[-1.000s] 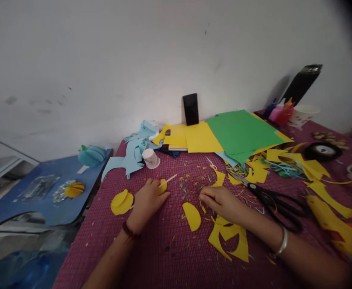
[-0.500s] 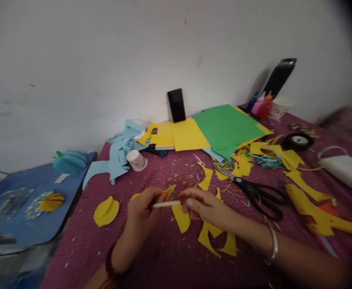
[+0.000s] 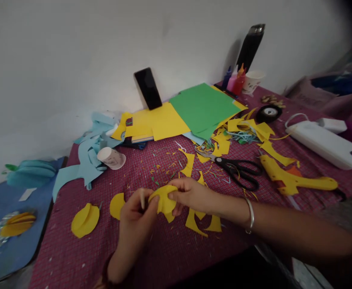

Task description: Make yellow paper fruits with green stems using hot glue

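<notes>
Between both hands is a round yellow paper piece (image 3: 166, 200) with folded layers. My left hand (image 3: 138, 216) pinches its left edge, and a thin pale stick (image 3: 142, 198) stands up among the same fingers. My right hand (image 3: 191, 196) grips the paper's right side, thumb on its face. To the left, another yellow circle (image 3: 116, 205) lies partly behind my left hand. A folded yellow paper shape (image 3: 85, 220) rests farther left on the checked cloth (image 3: 104, 257). Yellow offcuts (image 3: 195, 222) lie beneath and beside my right hand.
Black-handled scissors (image 3: 239, 170) and a yellow glue gun (image 3: 296, 178) lie at right, near a white power bank (image 3: 326, 144). Green paper (image 3: 203, 108), a phone (image 3: 148, 88) and a paper cup (image 3: 111, 157) are farther back. A blue board (image 3: 16, 253) is at left.
The view has shifted right. My right hand now grips the yellow paper, which faces the camera more. The stick, earlier level between the hands, now points upward in my left hand.
</notes>
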The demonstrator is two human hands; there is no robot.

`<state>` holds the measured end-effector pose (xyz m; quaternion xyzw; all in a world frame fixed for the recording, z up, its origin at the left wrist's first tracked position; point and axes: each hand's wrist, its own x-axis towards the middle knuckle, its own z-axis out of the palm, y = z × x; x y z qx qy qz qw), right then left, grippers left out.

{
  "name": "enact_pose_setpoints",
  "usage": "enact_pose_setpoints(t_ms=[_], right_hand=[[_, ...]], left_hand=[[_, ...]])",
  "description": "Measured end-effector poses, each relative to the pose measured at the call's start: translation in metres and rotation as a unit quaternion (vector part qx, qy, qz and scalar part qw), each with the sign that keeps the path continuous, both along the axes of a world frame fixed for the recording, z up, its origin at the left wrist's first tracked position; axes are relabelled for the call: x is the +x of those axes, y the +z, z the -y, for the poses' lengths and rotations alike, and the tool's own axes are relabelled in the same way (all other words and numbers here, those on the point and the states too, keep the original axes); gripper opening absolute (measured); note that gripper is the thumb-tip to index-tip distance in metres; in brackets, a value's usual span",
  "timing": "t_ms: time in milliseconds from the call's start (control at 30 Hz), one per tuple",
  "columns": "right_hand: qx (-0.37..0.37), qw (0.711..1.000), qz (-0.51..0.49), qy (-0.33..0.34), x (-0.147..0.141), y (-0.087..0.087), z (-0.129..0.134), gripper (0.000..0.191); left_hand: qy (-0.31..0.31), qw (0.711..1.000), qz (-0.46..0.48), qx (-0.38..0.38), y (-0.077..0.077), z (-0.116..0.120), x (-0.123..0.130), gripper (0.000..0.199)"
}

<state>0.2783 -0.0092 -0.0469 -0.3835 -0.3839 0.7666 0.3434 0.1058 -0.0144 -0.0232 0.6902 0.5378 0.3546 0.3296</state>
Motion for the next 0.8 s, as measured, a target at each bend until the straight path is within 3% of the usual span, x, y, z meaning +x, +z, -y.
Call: enact_pose_setpoints(t_ms=[133,267,400,600,700,800], right_hand=[[0.023,0.999,-0.002,-0.035,0.002,-0.004,-0.001,0.014],[0.038,0.998,0.018,-0.053,0.005,-0.005,-0.003,0.02],[0.079,0.994,0.058,-0.045,0.005,-0.004,-0.002,0.022],[0.114,0.991,0.07,-0.015,0.005,-0.001,0.003,0.015],[0.116,0.992,0.048,-0.01,0.007,0.004,0.0,0.016],[0.155,0.983,0.064,-0.072,0.015,0.014,-0.004,0.019]], left_hand=[[0.027,0.992,0.072,-0.101,0.002,-0.004,-0.008,0.019],[0.012,0.977,0.137,-0.161,0.004,-0.008,-0.011,0.035],[-0.01,0.962,0.186,-0.202,-0.002,-0.007,-0.004,0.024],[-0.023,0.957,0.188,-0.22,-0.005,-0.005,0.001,0.024],[0.002,0.962,0.189,-0.198,0.001,-0.008,-0.01,0.025],[0.088,0.963,0.166,-0.192,0.006,-0.012,-0.028,0.03]])
